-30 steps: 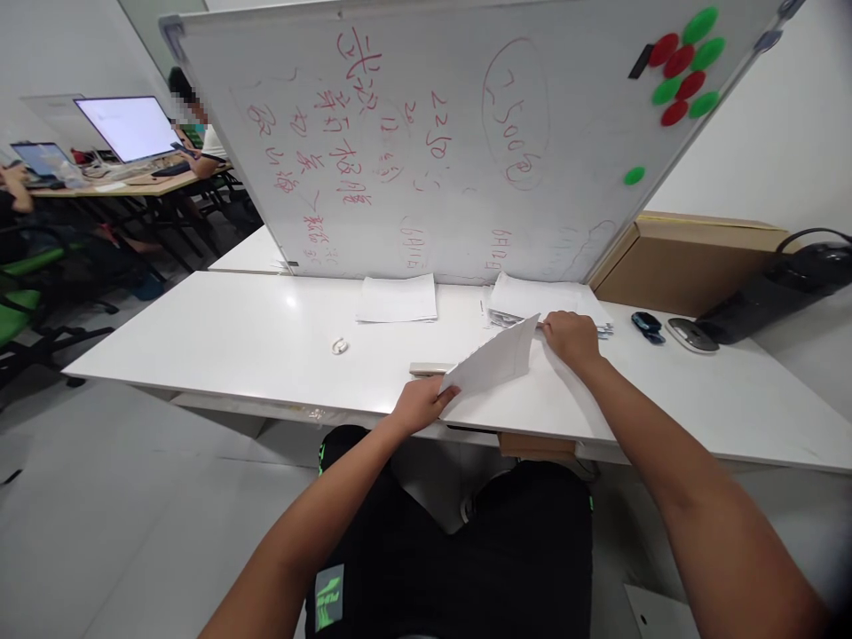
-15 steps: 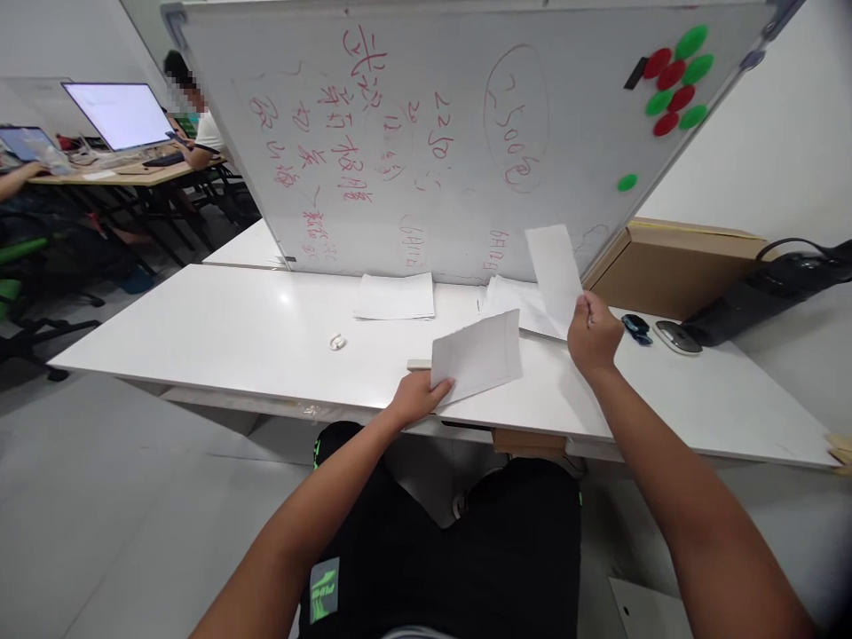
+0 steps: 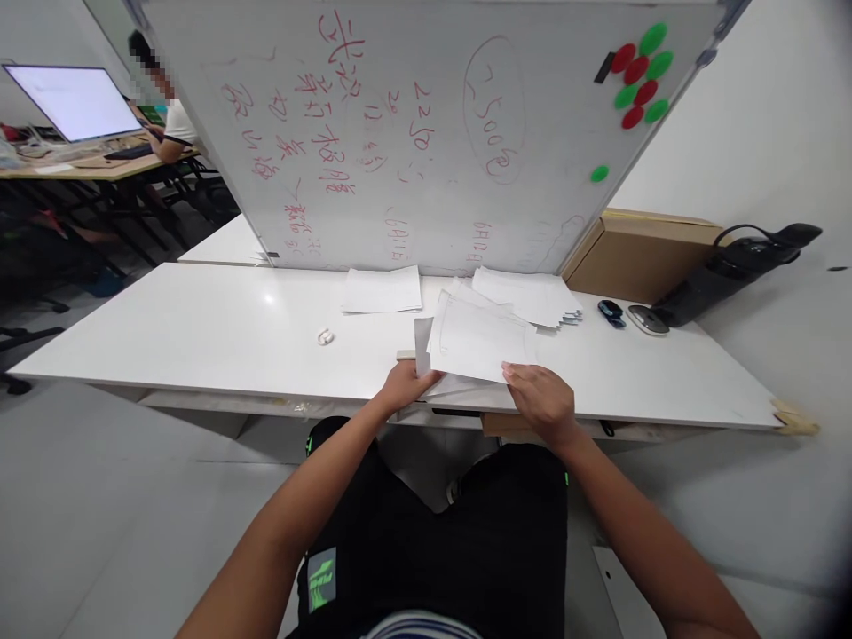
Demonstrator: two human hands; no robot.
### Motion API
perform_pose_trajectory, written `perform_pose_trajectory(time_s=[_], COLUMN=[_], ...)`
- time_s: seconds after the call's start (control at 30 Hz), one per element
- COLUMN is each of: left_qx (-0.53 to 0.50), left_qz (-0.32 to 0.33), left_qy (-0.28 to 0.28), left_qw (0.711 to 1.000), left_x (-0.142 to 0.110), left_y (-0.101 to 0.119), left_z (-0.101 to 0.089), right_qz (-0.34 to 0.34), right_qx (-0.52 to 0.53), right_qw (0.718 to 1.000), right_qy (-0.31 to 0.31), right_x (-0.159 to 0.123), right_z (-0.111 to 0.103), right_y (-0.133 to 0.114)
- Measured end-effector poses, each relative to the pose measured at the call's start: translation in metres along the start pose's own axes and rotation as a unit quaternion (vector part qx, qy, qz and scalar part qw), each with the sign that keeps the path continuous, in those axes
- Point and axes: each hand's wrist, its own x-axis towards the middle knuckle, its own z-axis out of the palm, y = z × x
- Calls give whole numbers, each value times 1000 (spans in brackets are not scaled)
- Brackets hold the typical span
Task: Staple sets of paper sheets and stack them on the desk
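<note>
Both my hands hold white paper sheets (image 3: 476, 342) just above the near edge of the white table (image 3: 200, 328). My left hand (image 3: 403, 386) pinches the lower left corner of the sheets. My right hand (image 3: 540, 399) grips their lower right edge, fingers closed on the paper. A stack of more sheets (image 3: 525, 297) lies behind, to the right. Another single sheet (image 3: 382, 290) lies flat further left, near the whiteboard.
A large whiteboard (image 3: 413, 133) with red writing and round magnets stands along the table's far edge. A small white object (image 3: 325, 337) lies on the table. A cardboard box (image 3: 639, 253), a mouse (image 3: 647, 319) and a black bag (image 3: 732, 266) sit at right. A person works at a far left desk.
My right hand lifted a sheet from the right stack, brought it down and laid it on the sheet in my left hand. Both hands now hold the papers together.
</note>
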Motion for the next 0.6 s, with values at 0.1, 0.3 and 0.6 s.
perform_pose_trajectory(time_s=[0.1,0.3,0.6], left_qx=[8,9,26], left_qz=[-9,-26,-16], left_qy=[-4,-28,-9], left_qw=[1000,999,999], left_x=[-1,-3,1], left_y=[1,5,3], left_z=[-1,-3,-1], right_qz=[-4,26,39], right_qx=[-32,-213,-255], right_qw=[999,965,962], right_qy=[16,153,84], right_x=[2,48,123], right_z=[-2,-25,-20], right_y=[11,80,145])
